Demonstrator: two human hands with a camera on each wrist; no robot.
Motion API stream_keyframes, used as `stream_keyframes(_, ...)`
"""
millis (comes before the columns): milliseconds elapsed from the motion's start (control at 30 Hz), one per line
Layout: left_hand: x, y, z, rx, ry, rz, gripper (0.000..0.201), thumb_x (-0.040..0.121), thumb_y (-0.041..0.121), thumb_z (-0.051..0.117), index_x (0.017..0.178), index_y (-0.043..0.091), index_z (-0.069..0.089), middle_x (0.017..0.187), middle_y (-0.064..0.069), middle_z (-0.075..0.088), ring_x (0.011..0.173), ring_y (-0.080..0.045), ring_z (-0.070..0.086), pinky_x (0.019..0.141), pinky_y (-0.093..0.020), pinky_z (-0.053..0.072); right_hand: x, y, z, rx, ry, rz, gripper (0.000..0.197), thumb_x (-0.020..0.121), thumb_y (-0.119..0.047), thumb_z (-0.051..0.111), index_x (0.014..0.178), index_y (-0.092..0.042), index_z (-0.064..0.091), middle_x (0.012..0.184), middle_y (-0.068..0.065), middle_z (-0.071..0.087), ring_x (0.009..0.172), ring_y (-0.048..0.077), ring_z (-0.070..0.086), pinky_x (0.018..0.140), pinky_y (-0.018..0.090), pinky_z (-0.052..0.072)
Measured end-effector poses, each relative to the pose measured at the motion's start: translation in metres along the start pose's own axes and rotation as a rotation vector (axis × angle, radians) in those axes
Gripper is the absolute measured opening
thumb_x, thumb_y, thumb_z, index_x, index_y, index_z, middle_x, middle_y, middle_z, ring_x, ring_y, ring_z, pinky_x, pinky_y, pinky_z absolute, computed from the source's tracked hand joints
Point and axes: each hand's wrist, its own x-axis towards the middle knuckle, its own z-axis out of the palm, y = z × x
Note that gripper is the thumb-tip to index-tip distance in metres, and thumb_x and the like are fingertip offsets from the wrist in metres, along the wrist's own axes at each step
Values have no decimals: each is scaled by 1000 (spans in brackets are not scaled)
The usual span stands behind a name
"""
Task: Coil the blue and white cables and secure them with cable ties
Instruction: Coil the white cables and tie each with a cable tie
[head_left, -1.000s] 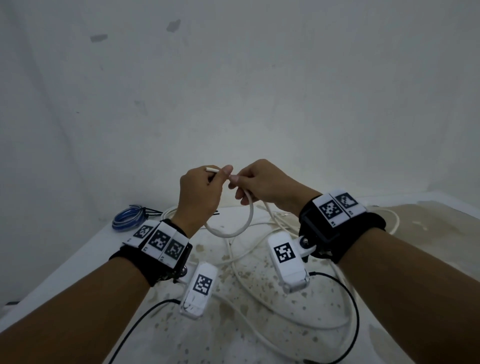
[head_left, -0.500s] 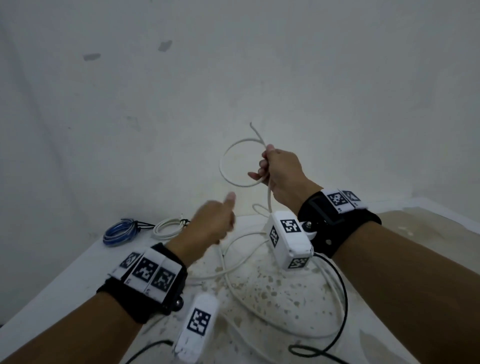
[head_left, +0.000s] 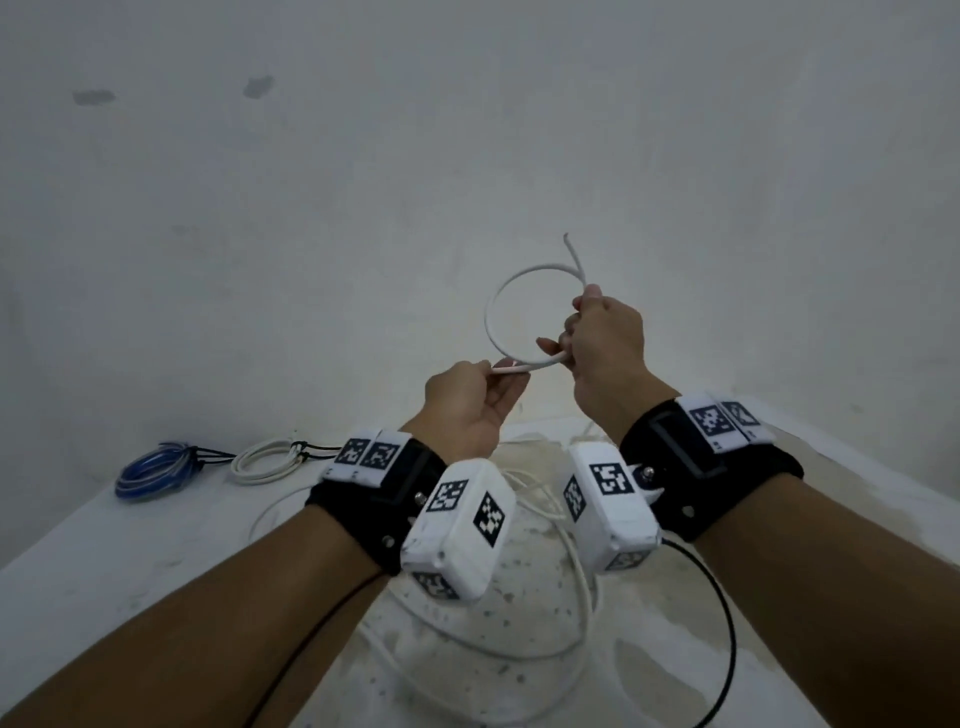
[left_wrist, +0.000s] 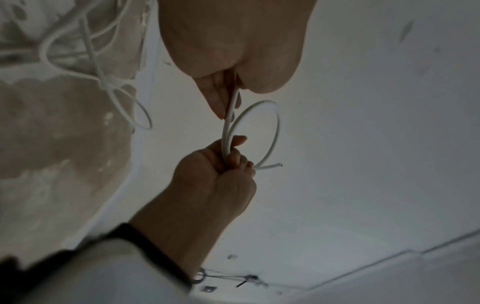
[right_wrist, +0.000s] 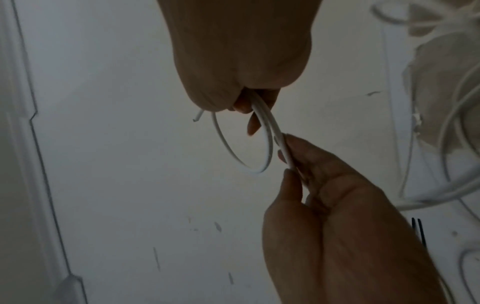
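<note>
A white cable (head_left: 490, 317) is raised above the table, and one round loop of it stands up from my right hand (head_left: 576, 332), which grips the loop where the strands cross. The short free end sticks up past the fist. Just left of it, my left hand (head_left: 506, 371) pinches the strand that runs off the loop. In the left wrist view, the left fingertips (left_wrist: 221, 107) pinch the cable (left_wrist: 278, 127) above the right hand (left_wrist: 221, 164). The right wrist view shows two strands (right_wrist: 270, 127) leaving the right fist toward the left hand (right_wrist: 288, 154). The rest of the cable (head_left: 584, 597) trails loose on the table.
A coiled blue cable (head_left: 148, 467) and a coiled white cable (head_left: 265, 460), each bound with black ties, lie at the table's (head_left: 104, 561) far left by the wall. Black camera leads (head_left: 724, 603) hang from both wrists. The tabletop is stained.
The right hand rose with the loop, while the left let go and dropped toward the table. The left hand has since come back up and pinches the cable beside the right hand.
</note>
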Motion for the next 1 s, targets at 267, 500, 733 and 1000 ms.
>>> stream_keyframes(267,-32,9,-24,322,-64,156,15,99,-7,39,111,-3,47,91,-18,62,84,-32,69,74,-32,61,-12,16,6,29,-48,27,31,106,-26,39,83,-9,52,65,5,39,52,13,38,56,30,56)
stream_keyframes(500,-49,44,-56,454,20,239,19,106,13,37,100,-1,48,86,-21,69,75,-31,71,66,-31,61,-41,30,37,-35,-231,-61,31,106,-24,37,81,-11,50,57,-1,35,44,10,33,50,27,52)
stream_keyframes(733,-44,70,-73,529,74,370,13,101,1,44,101,-1,57,106,-23,66,83,-26,69,75,-31,60,-60,34,46,-13,-407,14,32,107,-25,38,79,-11,47,47,-5,34,39,11,30,44,27,38)
stream_keyframes(1000,-48,81,-71,586,3,405,17,102,2,42,118,-1,45,104,-24,66,90,-28,72,73,-30,61,-44,32,66,-16,-91,-9,32,106,-27,38,80,-11,50,64,5,40,49,15,39,44,24,45)
